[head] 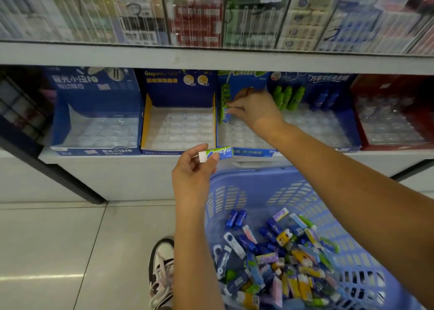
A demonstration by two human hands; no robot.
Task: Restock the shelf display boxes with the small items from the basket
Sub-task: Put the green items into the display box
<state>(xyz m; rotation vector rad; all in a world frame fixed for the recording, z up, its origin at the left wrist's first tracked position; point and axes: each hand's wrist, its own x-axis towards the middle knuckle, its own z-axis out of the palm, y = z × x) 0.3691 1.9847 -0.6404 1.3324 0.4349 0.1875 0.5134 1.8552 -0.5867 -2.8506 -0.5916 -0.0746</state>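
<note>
Stock position, largest first.

1. Shelf (117,160): runs 9 to 3 across the view and carries five display boxes side by side.
2. Basket (293,187): blue plastic, on the floor at 5 o'clock below the shelf, holding a heap of loose packs (281,262) in mixed colours.
3. Third box (253,152): blue and green, at centre. Its clear tray is mostly bare, with one row (224,93) of green packs on end along its 9 o'clock wall. The two boxes at 9 o'clock of it show bare trays.
4. Right hand (254,109): inside the third box, grip closed to a fingertip pinch on a green pack (226,113) at the near end of that row, the pack roughly on end.
5. Left hand (193,170): in front of the shelf edge, above the basket rim. The grip is narrow, thumb and fingers pinching the white end of a second pack (217,154).

Relation governing the next placement (judgement): the second pack lies crosswise, long axis about 8 to 2, and the open tray sits just beyond it at 1 o'clock. The row stands on end, so the pack needs turning upright. The left hand is nearer the basket; the right already occupies the box.
</note>
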